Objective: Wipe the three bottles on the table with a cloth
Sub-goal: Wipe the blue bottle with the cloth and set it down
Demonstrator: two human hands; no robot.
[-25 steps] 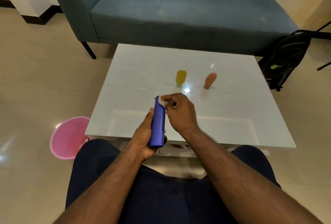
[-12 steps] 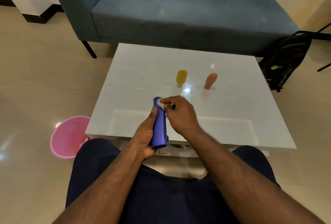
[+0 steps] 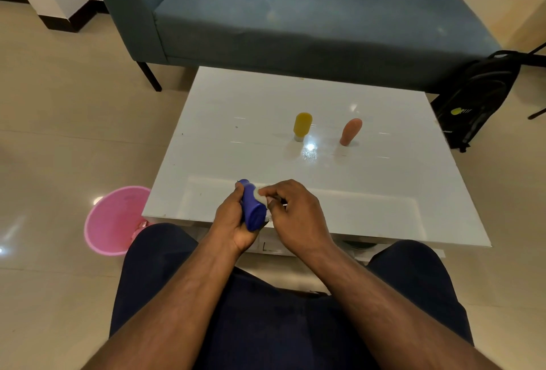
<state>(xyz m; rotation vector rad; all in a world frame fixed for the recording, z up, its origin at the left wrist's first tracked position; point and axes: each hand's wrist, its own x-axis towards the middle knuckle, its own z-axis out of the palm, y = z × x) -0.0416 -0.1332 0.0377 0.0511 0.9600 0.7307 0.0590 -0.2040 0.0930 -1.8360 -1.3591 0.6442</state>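
I see my left hand (image 3: pixel 233 218) wrapped around the blue bottle (image 3: pixel 252 210), holding it tilted over the near edge of the white counter (image 3: pixel 236 121). My right hand (image 3: pixel 295 216) pinches a small white cloth (image 3: pixel 261 197) against the bottle's right side. Farther out on the counter, the yellow bottle (image 3: pixel 302 125) stands upright, the orange bottle (image 3: pixel 350 131) well to its right, leaning. A pink bucket (image 3: pixel 113 218) sits on the floor, left.
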